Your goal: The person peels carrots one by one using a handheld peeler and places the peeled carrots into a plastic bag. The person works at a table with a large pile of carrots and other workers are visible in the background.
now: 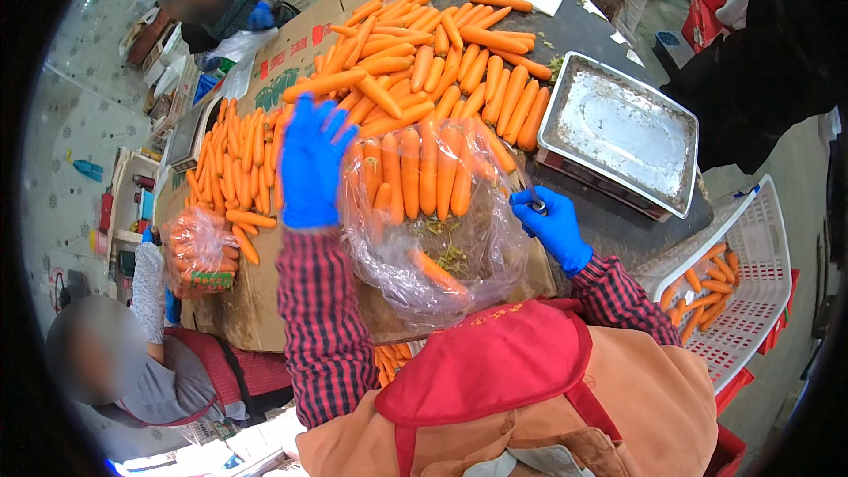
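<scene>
A clear plastic bag (490, 265) lies open before me, with a row of carrots (429, 169) in its far part. One loose carrot (437, 273) and bits of green tops (452, 258) lie nearer me. My left hand (310, 162), blue-gloved and slightly blurred, is spread at the bag's left, close to the carrot heap (391, 59); nothing shows in its grasp. In my right hand (553, 222), also gloved, is a small knife (538, 204), its dark handle in the closed fingers, right of the bag.
A metal tray (619, 129) stands at the right, beyond a white plastic basket (762, 265) of carrots. More carrots (242, 152) and a filled carrot bag (201, 252) lie left. Co-workers are at upper left (228, 13) and lower left (199, 371); a dark-clothed person (755, 79) is at right.
</scene>
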Demonstrator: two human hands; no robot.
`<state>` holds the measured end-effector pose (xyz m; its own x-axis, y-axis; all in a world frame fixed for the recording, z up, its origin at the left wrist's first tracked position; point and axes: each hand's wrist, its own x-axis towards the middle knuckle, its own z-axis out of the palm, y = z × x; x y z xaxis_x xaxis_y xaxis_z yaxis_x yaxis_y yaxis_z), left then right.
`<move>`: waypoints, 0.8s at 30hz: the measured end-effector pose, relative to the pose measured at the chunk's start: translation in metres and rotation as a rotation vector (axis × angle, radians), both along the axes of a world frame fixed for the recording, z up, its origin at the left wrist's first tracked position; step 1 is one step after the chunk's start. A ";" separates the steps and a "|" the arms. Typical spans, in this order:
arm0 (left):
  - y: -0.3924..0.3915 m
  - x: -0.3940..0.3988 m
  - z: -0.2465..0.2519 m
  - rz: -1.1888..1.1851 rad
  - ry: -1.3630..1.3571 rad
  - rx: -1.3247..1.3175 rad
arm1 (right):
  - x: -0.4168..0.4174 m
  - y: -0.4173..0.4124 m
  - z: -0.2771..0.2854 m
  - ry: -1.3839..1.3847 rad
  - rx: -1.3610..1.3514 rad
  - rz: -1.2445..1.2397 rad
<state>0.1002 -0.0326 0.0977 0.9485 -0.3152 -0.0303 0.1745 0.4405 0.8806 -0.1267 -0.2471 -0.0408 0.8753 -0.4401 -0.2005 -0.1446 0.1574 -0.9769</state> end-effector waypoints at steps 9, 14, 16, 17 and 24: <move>-0.029 -0.057 -0.202 0.083 -0.709 1.168 | 0.007 0.011 -0.035 0.037 -0.250 -0.015; -0.081 -0.048 -0.192 0.205 -0.965 1.288 | 0.008 0.010 -0.035 0.068 -0.274 -0.028; -0.099 -0.045 -0.184 0.262 -1.004 1.263 | 0.006 0.007 -0.038 -0.003 -0.316 -0.031; -0.107 -0.044 -0.179 0.283 -1.027 1.238 | 0.004 0.006 -0.040 -0.033 -0.344 -0.044; -0.089 -0.038 -0.188 0.151 -0.992 1.322 | 0.004 0.012 -0.048 -0.039 -0.424 0.013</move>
<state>0.0619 -0.1219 -0.0907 0.7787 -0.4746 0.4103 -0.6179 -0.6934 0.3707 -0.1228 -0.2353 -0.0886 0.8846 -0.4655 0.0290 -0.1056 -0.2606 -0.9596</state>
